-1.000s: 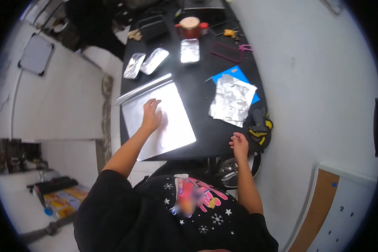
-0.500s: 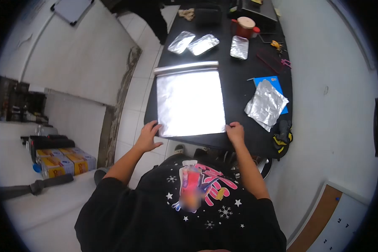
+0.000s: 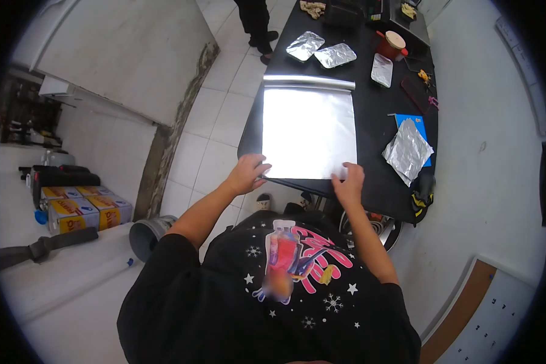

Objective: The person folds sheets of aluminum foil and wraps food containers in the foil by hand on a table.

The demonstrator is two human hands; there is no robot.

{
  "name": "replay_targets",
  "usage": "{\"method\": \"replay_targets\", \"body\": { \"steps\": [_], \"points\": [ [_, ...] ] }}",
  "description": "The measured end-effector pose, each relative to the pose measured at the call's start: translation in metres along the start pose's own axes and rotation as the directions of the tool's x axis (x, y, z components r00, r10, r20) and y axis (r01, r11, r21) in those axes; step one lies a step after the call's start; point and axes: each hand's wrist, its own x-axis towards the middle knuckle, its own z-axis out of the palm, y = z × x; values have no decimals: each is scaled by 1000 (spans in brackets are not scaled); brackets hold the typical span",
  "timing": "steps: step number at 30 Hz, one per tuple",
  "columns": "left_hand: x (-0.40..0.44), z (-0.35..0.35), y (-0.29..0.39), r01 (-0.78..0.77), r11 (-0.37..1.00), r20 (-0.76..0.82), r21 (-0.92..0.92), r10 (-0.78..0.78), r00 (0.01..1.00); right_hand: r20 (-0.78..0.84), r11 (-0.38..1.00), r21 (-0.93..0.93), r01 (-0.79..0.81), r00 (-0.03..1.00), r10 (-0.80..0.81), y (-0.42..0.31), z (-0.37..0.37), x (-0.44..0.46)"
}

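Observation:
A shiny sheet of aluminium foil (image 3: 309, 133) lies flat on the black table, still joined to its foil roll (image 3: 321, 83) at the far end. My left hand (image 3: 247, 174) pinches the near left corner, thumb and fingers at the edge. At the near right corner, my right hand (image 3: 349, 184) grips the foil between thumb and fingers. The sheet's near edge reaches the front edge of the table, close to my body.
Beyond the roll are three foil-covered trays, one being the right-hand tray (image 3: 381, 70), near a red pot (image 3: 391, 45). Crumpled foil sheets (image 3: 408, 151) lie over a blue packet (image 3: 428, 159) on the right. Another person's legs (image 3: 256, 24) stand behind the table's left side.
The view has swung, shifting the table rightward and up in the picture. My right hand's fingers have come further in over the foil corner. More of the other person's legs shows.

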Motion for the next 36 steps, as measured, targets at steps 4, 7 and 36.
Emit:
{"method": "replay_targets", "body": {
  "steps": [4, 7, 36],
  "points": [
    [8, 5, -6, -106, 993, -14, 53, 107, 994, 144, 977, 23, 214, 966, -215, -38, 19, -5],
    [15, 4, -4, -86, 992, -46, 87, 91, 995, 220, 928, -15, 373, 906, -360, -67, 33, -7],
    [-13, -48, 36, -9, 965, 138, -261, 46, 989, 147, 836, -71, 544, 835, -531, 47, -56, -38]
  ]
}}
